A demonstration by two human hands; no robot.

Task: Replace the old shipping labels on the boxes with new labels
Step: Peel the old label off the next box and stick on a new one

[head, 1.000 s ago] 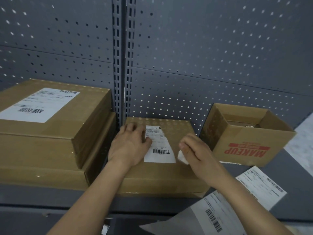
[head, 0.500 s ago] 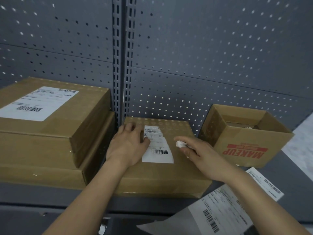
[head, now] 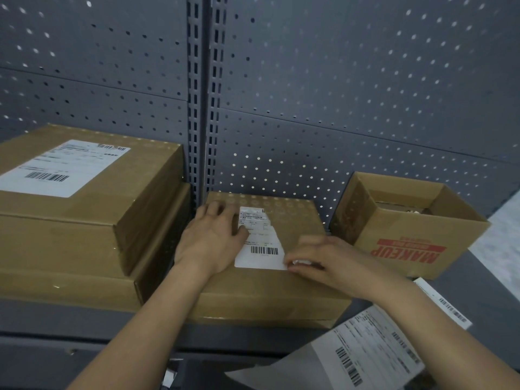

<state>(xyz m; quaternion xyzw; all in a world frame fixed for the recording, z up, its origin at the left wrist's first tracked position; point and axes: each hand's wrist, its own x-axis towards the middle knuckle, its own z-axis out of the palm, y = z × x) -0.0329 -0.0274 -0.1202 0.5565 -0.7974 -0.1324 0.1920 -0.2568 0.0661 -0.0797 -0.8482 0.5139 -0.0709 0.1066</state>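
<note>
My left hand [head: 212, 240] spreading flat, pinning flat brown cardboard box [head: 298, 220] steady. White barcoded shipping label [head: 260, 243] lying beside its thumb. My right hand [head: 334, 263] pinching small white paper scrap [head: 301, 262] at label's near corner, probably for peeling.

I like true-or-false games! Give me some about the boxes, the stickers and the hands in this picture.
1. The left hand lies flat on the low brown cardboard box, beside its white barcode label. True.
2. The open brown cardboard box with red MAKEUP lettering stands to the left of the hands. False: it stands to their right, and its lettering is upside down.
3. The two stacked brown cardboard boxes on the left carry no label. False: the top one has a large white label on its lid.
4. The right hand pinches a small white scrap at the barcode label's near right corner. True, though the hand is blurred.
</note>
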